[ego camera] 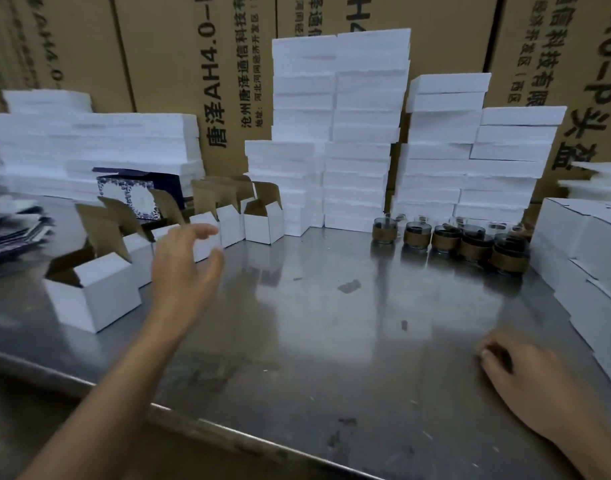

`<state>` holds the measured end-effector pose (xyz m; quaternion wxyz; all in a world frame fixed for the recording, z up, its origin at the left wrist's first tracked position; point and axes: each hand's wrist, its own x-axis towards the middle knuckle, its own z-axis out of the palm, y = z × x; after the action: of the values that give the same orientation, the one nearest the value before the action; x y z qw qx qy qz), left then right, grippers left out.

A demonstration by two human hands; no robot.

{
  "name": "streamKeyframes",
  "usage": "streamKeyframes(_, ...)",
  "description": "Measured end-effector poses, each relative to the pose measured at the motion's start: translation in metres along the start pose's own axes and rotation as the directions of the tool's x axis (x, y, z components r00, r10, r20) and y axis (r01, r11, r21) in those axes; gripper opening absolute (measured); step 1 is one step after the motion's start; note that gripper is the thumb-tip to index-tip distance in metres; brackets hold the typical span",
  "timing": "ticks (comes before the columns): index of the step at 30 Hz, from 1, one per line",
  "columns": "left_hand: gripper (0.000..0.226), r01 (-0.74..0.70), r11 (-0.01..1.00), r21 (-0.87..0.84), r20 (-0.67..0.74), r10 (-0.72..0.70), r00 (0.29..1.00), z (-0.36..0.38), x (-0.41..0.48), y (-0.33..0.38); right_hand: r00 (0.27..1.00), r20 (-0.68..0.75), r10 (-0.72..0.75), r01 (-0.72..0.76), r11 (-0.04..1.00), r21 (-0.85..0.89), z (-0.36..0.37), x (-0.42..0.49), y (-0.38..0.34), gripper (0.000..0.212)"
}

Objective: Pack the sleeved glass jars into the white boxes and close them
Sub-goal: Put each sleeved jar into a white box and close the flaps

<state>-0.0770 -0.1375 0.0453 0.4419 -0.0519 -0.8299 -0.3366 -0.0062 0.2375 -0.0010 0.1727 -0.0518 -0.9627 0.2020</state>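
Left hand (183, 268) spread empty, right hand (519, 372) curled, steel table (332, 323), cardboard cartons (193, 64) behind.

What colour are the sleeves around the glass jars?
Brown sleeves, clearest in the head view.
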Motion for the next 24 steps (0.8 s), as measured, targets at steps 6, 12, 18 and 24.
streamKeyframes(6,0.038,0.194,0.894,0.403,-0.165,-0.138,0.977,-0.051,0.006,-0.090,0.999,0.029,0.020,-0.020,1.000,-0.007,0.002,0.000,-0.003,0.010)
streamKeyframes(12,0.057,0.272,0.801,0.533,-0.039,-0.297,0.954,-0.050,-0.007,-0.133,1.000,-0.010,-0.003,0.003,1.000,0.002,0.004,-0.001,0.000,0.012)
streamKeyframes(18,0.041,0.235,0.872,0.429,0.001,-0.260,0.966,-0.040,-0.009,-0.115,0.998,-0.045,-0.032,0.031,0.999,-0.011,0.007,0.001,0.003,0.010)
streamKeyframes(24,0.034,-0.040,0.972,0.231,0.040,0.032,0.999,-0.008,-0.008,-0.031,0.999,-0.046,-0.029,0.027,0.999,-0.040,0.008,0.000,0.003,0.012)
